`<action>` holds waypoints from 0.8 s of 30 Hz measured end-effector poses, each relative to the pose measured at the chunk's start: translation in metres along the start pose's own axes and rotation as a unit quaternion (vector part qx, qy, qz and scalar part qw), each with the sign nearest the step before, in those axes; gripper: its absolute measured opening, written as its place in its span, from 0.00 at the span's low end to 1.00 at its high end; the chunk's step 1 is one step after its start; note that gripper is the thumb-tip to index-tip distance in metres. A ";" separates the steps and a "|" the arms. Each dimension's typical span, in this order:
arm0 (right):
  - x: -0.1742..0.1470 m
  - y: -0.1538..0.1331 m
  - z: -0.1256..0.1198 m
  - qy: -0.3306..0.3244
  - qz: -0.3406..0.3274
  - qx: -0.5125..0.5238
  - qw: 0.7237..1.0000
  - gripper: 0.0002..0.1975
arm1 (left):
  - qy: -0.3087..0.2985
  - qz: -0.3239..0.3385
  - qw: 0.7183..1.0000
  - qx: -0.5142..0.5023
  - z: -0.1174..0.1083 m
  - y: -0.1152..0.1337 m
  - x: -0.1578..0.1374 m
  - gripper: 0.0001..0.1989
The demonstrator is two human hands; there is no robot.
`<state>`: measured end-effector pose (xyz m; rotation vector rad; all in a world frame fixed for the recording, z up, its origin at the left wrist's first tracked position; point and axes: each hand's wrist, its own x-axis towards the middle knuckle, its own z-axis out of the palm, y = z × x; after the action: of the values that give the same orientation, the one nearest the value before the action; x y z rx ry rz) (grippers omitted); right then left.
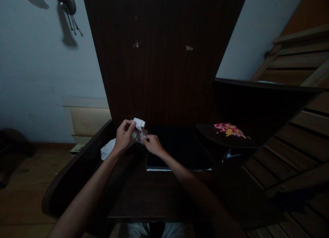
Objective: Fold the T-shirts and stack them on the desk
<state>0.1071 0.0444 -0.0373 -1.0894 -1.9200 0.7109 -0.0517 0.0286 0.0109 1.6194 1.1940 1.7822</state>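
My left hand [124, 135] pinches a small packet between thumb and fingers, over the left part of the dark desk. The packet has a white paper-like top [139, 123] and a clear, crinkled lower part [138, 136] that looks like plastic. My right hand [153, 144] is closed on the packet's right edge; its fingertips are partly hidden. What the packet contains is too dark to tell. Behind my left wrist lies a crumpled white cloth or bag [107, 149]. Just right of the packet is a flat black slab [177, 145] with a pale lower edge.
Several pink, red and yellow small pieces [230, 130] lie heaped on a dark rounded shelf [205, 131] at the right. A tall dark wood panel [164, 70] rises behind the desk [154, 197]. A raised side board [74, 169] borders the left, and wooden slats [295, 131] stand right.
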 end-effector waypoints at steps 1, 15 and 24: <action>0.005 -0.002 -0.008 0.036 0.004 -0.016 0.999 0.11 | 0.010 0.022 1.000 0.012 0.001 0.003 0.001 0.16; 0.049 0.028 -0.207 0.455 0.012 0.061 0.888 0.10 | -0.330 -0.025 0.886 0.326 -0.027 -0.101 -0.029 0.16; 0.003 0.048 -0.176 0.195 0.096 -0.095 0.971 0.14 | -0.116 -0.225 0.966 -0.057 0.001 -0.066 -0.011 0.19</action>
<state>0.2759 0.0836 0.0189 -1.4332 -1.5803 0.3800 -0.0628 0.0549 -0.0497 1.3180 1.2054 1.3122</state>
